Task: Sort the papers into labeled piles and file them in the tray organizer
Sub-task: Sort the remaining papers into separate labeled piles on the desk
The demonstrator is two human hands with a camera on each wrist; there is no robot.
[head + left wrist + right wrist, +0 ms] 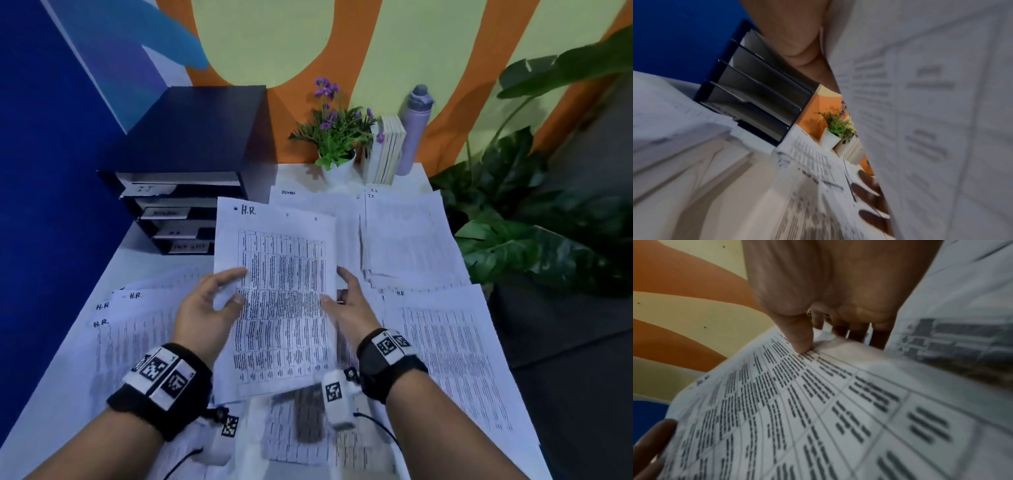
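Both hands hold one printed sheet marked "H.R." [277, 294] above the table [144, 253]: left hand [205, 308] pinches its left edge, right hand [349, 308] its right edge, thumb on top. Its long axis runs near to far, heading at the far end. One dark tray organizer [185, 178] with four labeled trays stands far left. Three H.R. sheets [130, 318] fan out near left; an IT pile [407, 233] lies far right.

My left hand [209, 303] pinches the sheet's [277, 291] left edge, thumb on top. My right hand [349, 305] holds its right edge, thumb on the face, fingers behind. Both forearms reach forward, wrists banded.
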